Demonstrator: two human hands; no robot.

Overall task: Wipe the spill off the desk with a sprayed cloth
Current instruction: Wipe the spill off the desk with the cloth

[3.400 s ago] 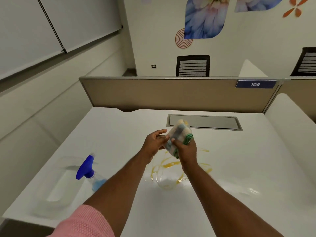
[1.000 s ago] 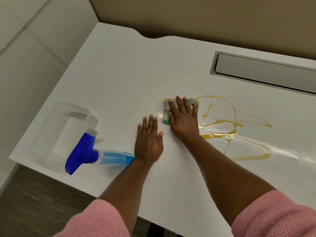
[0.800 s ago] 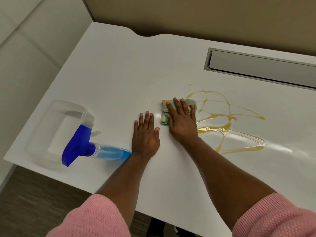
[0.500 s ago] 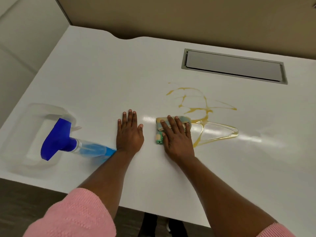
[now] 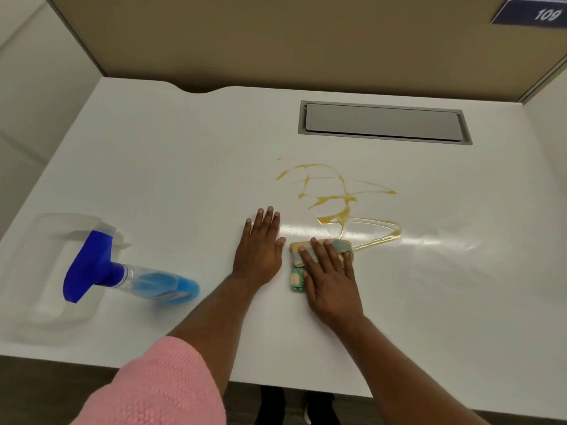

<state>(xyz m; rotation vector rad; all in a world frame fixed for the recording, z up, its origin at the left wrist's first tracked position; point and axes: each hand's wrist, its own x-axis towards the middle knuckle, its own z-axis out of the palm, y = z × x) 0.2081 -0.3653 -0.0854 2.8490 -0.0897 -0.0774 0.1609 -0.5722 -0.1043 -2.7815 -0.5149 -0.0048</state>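
Note:
A folded yellow and green cloth (image 5: 296, 264) lies flat on the white desk (image 5: 184, 167). My right hand (image 5: 329, 277) presses down on the cloth with its fingers spread. The cloth's far right corner touches the near edge of a yellow liquid spill (image 5: 343, 204) that spreads in thin streaks beyond it. My left hand (image 5: 260, 250) rests palm down on the desk just left of the cloth, holding nothing.
A spray bottle (image 5: 122, 274) with a blue head and blue liquid lies on its side at the left, partly over a clear plastic tray (image 5: 43, 234). A grey cable hatch (image 5: 383, 122) sits at the back, under a tan partition (image 5: 276, 41). The desk's near edge is close to my arms.
Earlier both hands held the cloth in the air. Over the last second my right hand has slid the cloth towards me along the spill's left side; my left hand stayed flat.

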